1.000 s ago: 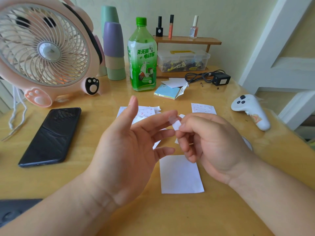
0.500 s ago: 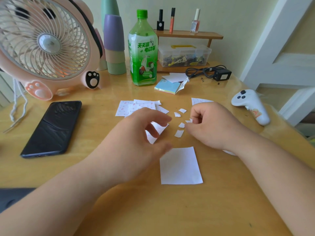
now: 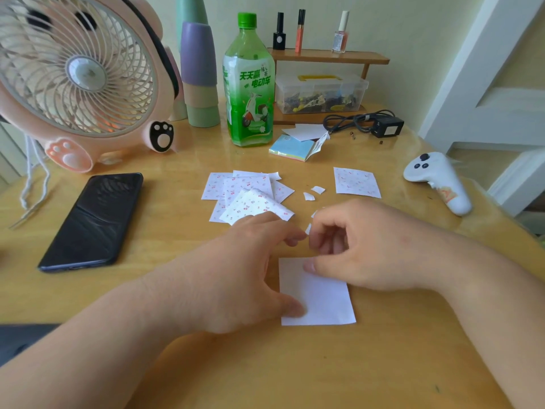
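A plain white paper rectangle lies flat on the wooden table in front of me. My left hand lies over its left edge, the thumb pressing its lower left corner and the fingers loosely curled. My right hand is at its top edge; the thumb tip touches the paper and the fingers are curled above it. Whether they pinch the edge is hidden. Small torn scraps lie just beyond the hands. A pile of cherry-patterned papers sits behind my left hand.
One patterned square lies at the right. A black phone lies on the left, below a pink fan. At the back stand a green bottle, stacked cups, a sticky-note pad and a clear box. A white controller lies at the right edge.
Both hands came down from mid-air to the table. My right hand no longer holds up the small scrap it pinched. Both hands now rest at the white paper.
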The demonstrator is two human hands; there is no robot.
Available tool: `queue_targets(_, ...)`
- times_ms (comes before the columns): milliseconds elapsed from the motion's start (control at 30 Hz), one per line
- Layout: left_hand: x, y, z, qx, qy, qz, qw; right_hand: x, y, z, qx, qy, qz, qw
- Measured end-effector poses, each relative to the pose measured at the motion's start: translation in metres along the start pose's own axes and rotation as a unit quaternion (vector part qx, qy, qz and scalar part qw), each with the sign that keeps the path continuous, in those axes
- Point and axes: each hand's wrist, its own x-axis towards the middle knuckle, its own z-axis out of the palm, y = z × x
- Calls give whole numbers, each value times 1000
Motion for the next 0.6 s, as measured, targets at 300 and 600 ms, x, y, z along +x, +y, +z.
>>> queue_targets(300, -1, 0, 2, -39, 23, -18, 999, -6, -4, 0, 2, -54, 32, 998)
queue_targets(600, 2, -4, -2, -348, 135, -54, 926, -1, -2, -11, 291, 75, -6, 954)
